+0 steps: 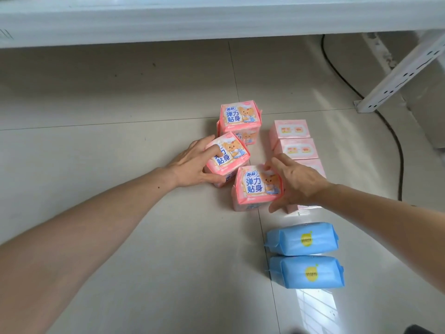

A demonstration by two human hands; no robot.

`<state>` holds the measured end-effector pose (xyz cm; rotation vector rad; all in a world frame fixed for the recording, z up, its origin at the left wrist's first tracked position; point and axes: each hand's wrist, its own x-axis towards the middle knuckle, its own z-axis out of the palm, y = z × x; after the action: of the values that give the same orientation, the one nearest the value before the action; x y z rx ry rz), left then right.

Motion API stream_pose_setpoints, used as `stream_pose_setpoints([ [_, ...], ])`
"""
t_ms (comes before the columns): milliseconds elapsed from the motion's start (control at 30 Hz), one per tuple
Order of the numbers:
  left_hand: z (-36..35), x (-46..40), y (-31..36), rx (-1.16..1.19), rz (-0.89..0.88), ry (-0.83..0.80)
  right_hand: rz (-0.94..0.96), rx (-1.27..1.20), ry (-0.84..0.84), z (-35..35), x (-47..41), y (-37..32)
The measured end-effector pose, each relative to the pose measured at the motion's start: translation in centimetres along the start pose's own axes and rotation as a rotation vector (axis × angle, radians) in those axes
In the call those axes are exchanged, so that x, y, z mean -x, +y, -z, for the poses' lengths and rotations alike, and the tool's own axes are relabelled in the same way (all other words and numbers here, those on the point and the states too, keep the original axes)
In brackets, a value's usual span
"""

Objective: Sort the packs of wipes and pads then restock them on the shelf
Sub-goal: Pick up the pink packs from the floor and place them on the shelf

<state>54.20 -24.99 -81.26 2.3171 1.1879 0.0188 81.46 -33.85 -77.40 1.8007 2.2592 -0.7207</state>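
On the tiled floor (120, 145), under the white shelf (168, 20), lie several packs. Three pink pad packs with a bear print sit near the centre of the view. The far bear pack (240, 118) stands at about 12 o'clock of the group. The tilted bear pack (227, 159) is just in front of it, touching it at its far corner. The near bear pack (258, 186) is at about 5 o'clock from the tilted one.

The left hand (192, 165) holds the tilted bear pack: its fingers (214, 150) are curled over the top face and the thumb lies low on the near side. The right hand (296, 182) is at the right side of the near bear pack, with fingers spread and bent around it; the thumb points down by the lower right corner and the fingertips touch the top right edge. Whether it grips the pack firmly I cannot tell.

At 3 o'clock from the bear packs is a row of pale pink packs (292, 141), one behind another; the nearest is mostly hidden by the right hand. At about 5 o'clock, nearer to the person, two blue wipe packs (304, 239) lie side by side, each with a yellow mark. A black cable (395, 138) curves on the floor at the right, past the white shelf leg (404, 71).
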Motion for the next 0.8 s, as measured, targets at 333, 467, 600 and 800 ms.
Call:
stream_pose_setpoints([
  [333, -1.3, -0.3, -0.2, 0.091, -0.029, 0.130, 0.013, 0.040, -0.029, 0.2, -1.2, -1.0],
  [467, -0.9, 0.2, -0.7, 0.168, 0.019, 0.125, 0.031, 0.043, -0.038, 0.8, -1.4, -0.3],
  [600, 0.0, 2.1, -1.3, 0.297, 0.131, 0.153, 0.046, 0.009, -0.026, 3.9, -1.2, -0.2],
  [800, 5.9, 6.3, 2.9, 0.433, 0.289, 0.206, 0.058, -0.026, -0.057, 12.1, 1.1, -3.5],
])
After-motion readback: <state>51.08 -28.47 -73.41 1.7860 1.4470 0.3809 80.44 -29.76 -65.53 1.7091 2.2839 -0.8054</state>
